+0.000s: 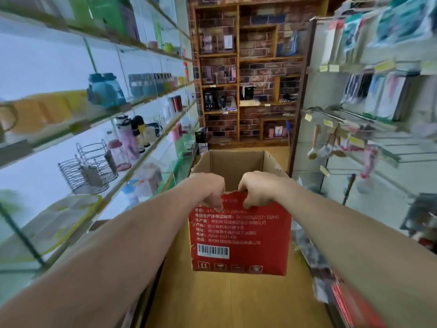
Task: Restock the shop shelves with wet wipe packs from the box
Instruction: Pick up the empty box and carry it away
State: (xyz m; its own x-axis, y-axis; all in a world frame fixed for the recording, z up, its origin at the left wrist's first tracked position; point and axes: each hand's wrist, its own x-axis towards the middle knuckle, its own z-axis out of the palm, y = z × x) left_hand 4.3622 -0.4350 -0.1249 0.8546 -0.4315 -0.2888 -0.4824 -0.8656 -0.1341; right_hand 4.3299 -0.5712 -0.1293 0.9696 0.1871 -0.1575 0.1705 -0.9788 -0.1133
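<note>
Gripping the box (pixel 240 235) near rim, left hand (pixel 211 189), right hand (pixel 256 188), curled fingers, aisle floor (pixel 236 301) between shelves (pixel 142 143).

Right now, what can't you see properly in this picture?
Head view:
- Inside of the red printed cardboard box: its near wall hides the bottom, so what it holds cannot be seen.
- Left hand and right hand: they grip the rim, and the wall hides some fingers.
- Hanging packets on the right rack: motion blur, labels unreadable.
- Red packets at bottom right: blurred, cut off by the frame edge.
</note>
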